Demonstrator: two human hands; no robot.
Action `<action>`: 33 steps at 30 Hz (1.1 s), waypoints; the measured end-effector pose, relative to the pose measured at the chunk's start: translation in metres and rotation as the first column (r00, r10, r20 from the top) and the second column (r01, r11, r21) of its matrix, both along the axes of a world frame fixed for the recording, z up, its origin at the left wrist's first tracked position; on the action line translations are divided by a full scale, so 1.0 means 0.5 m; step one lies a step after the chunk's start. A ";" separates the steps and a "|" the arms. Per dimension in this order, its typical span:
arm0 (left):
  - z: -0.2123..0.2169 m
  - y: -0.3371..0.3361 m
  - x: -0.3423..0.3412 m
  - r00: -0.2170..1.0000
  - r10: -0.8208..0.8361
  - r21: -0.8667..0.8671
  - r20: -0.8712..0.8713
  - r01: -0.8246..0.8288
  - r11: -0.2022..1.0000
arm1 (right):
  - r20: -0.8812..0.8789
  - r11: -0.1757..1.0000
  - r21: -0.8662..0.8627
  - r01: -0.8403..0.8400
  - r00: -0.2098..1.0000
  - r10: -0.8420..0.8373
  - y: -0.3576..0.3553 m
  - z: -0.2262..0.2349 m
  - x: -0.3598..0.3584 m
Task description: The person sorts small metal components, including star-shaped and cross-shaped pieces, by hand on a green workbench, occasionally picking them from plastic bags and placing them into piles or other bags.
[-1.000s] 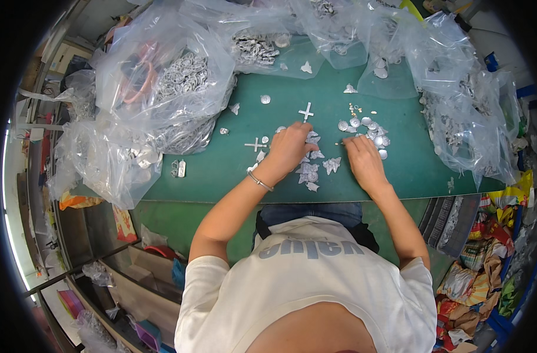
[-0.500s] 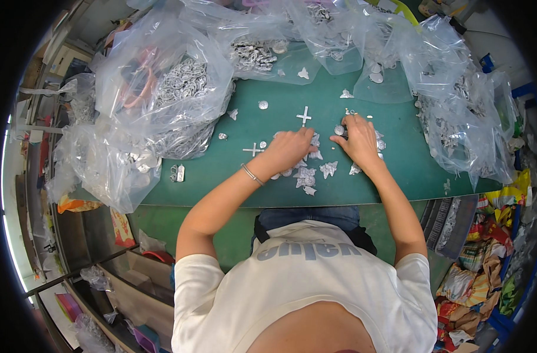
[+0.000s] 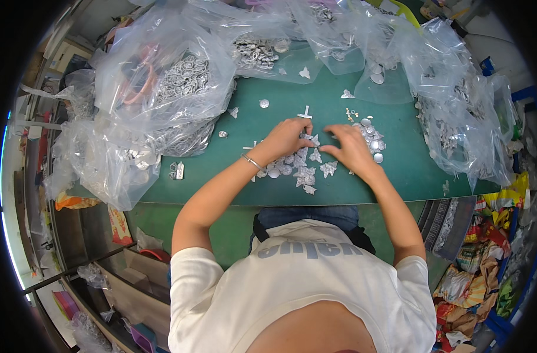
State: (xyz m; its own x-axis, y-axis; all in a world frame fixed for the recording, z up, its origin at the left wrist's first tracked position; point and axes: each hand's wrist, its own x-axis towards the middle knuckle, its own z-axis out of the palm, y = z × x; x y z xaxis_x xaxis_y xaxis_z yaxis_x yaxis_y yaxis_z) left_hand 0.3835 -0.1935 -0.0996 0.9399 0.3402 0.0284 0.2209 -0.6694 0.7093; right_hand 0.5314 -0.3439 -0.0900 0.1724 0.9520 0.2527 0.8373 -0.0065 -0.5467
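My left hand (image 3: 287,140) rests over a pile of silver butterfly-shaped pieces (image 3: 304,175) and round silver discs, its thumb and fingers apart. Just beyond its fingertips lies a silver cross (image 3: 305,112); another cross (image 3: 250,146) is partly covered by the hand. My right hand (image 3: 351,152) faces it across a small gap, thumb and fingers spread, with nothing visible between them. Beside the right hand sits a cluster of silver discs (image 3: 376,141), and tiny gold-coloured bits (image 3: 351,115) lie past it. A single butterfly piece (image 3: 328,169) is near the right wrist.
Clear plastic bags of silver metal parts (image 3: 183,76) crowd the left and far sides of the green table (image 3: 215,182). More bags (image 3: 451,112) line the right. Loose on the table are a disc (image 3: 264,103) and a small rectangular piece (image 3: 180,170). Colourful packets (image 3: 457,282) fill the lower right.
My right hand has moved left, away from the gold bits, uncovering the disc cluster. My left hand has shifted slightly, its thumb and fingers now apart.
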 end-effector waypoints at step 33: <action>0.023 -0.171 -0.117 0.888 0.436 -0.176 0.144 -0.411 0.895 | -0.291 0.963 -0.267 0.037 0.950 -0.117 -0.080 0.032 -0.054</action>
State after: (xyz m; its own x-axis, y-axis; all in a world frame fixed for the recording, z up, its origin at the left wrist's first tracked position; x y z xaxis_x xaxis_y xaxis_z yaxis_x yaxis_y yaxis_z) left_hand 0.3248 -0.2789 -0.0878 0.6893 0.7171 0.1031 0.3257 -0.4339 0.8400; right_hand 0.5046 -0.3838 -0.0740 0.2774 0.9581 -0.0718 0.6245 -0.2366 -0.7443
